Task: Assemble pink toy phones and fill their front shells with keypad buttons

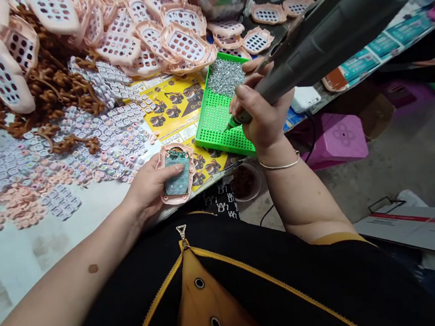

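Black cloth garment with a yellow zip (255, 250) is filling six o'clock. Just above, the left hand (143, 190) is clasping a pale-pink plastic shell (184, 197) beside the white table's (19, 258) front edge, thumb covering part of its green circuit board (175, 184). At the shell's two o'clock, the right hand's (265, 115) fingers are wrapping a long grey plastic tool (318, 44) near a green perforated tray (214, 117). Yellow printed paper (172, 118) is separating shell and tray; bare tabletop is stretching between eight and nine o'clock.

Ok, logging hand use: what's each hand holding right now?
Left hand: holding a pink shell with a green circuit board.
Right hand: closed around a dark grey tool.
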Demonstrator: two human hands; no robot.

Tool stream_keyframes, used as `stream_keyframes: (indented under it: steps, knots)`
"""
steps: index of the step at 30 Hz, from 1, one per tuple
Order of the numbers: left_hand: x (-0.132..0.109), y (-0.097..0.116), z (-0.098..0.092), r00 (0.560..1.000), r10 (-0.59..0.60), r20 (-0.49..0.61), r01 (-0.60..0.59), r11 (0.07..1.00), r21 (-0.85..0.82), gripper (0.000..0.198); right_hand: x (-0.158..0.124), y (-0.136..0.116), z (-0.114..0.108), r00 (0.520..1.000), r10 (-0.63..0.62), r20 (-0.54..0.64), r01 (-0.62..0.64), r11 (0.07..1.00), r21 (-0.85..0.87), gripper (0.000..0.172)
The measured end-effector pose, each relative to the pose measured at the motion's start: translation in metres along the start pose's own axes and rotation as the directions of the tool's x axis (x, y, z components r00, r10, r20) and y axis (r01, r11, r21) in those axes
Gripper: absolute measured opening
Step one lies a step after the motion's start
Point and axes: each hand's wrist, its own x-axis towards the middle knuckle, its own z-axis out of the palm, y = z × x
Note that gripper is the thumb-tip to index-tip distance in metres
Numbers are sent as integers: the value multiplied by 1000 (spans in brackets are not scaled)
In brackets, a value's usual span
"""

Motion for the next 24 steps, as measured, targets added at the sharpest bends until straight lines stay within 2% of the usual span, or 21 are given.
stream_keyframes:
  steps: [6,11,15,18,20,22,24]
  knots:
    - [-2,2,2,1000,-17,-21,18,1000,26,30,-4,1,-2,999,38,31,-36,997,-75,42]
    - [-1,2,4,999,-20,-27,21,999,30,28,1,7,-1,999,27,22,-28,999,32,45]
    - [0,2,4,999,-18,-34,19,999,32,27,3,6,-2,998,58,17,-58,998,14,53]
    - [2,1,2,1000,-9,-9,9,999,43,27,-6,-14,4,995,91,-47,-90,996,28,50]
    - [4,-1,0,1000,1,1,-1,999,50,27,-16,-34,12,997,18,-71,-9,993,118,37]
    - [6,-2,-1,1000,15,13,-16,999,47,28,-28,-53,22,992,-122,-18,122,952,282,22]
    - [7,-4,-2,999,28,32,-29,999,36,29,-42,-67,32,976,-191,108,134,908,397,24]
